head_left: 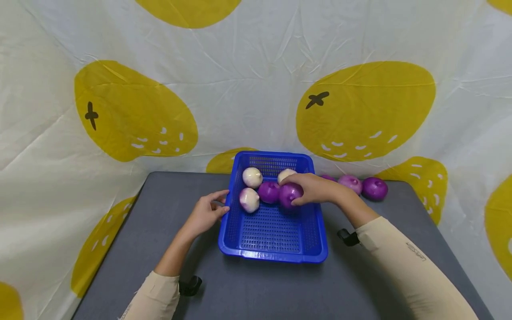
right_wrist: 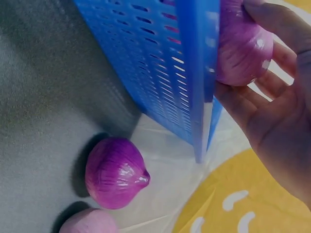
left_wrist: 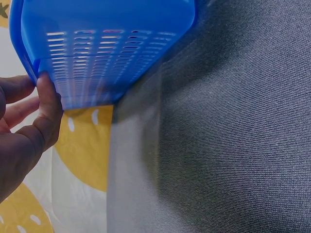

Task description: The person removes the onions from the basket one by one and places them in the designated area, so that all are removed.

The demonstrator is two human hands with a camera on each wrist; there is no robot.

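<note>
From the head camera, a blue perforated basket [head_left: 276, 231] sits on the grey desk [head_left: 152, 231]. The right hand [head_left: 316, 189] reaches over the basket's right wall, its fingers curled round a purple onion [head_left: 289, 194] inside the basket. Touching that onion on its left is a second purple onion [head_left: 269, 192], and beside that lies a white onion [head_left: 249, 200]. Two more white onions lie nearer the far wall, one at the left [head_left: 252, 177], the other partly hidden behind the right hand [head_left: 285, 174]. The left hand [head_left: 206, 213] rests at the basket's left wall, fingers loosely bent, tips touching the rim. Outside the basket, on the desk's far right, lie a pale purple onion [head_left: 350, 183] and a darker one [head_left: 374, 188], close together. A cloth with a yellow lemon print [head_left: 360, 111] hangs behind.

The left wrist camera shows the left fingers [left_wrist: 46, 111] and thumb meeting at the basket's rim [left_wrist: 29, 63], lightly pinching it.

The right wrist camera shows the right fingers [right_wrist: 272, 82] wrapped round the held onion [right_wrist: 240, 48] behind the basket wall [right_wrist: 160, 68]; on the desk outside lie the dark purple onion [right_wrist: 115, 173] and, at the bottom edge, the pale one [right_wrist: 90, 222].
</note>
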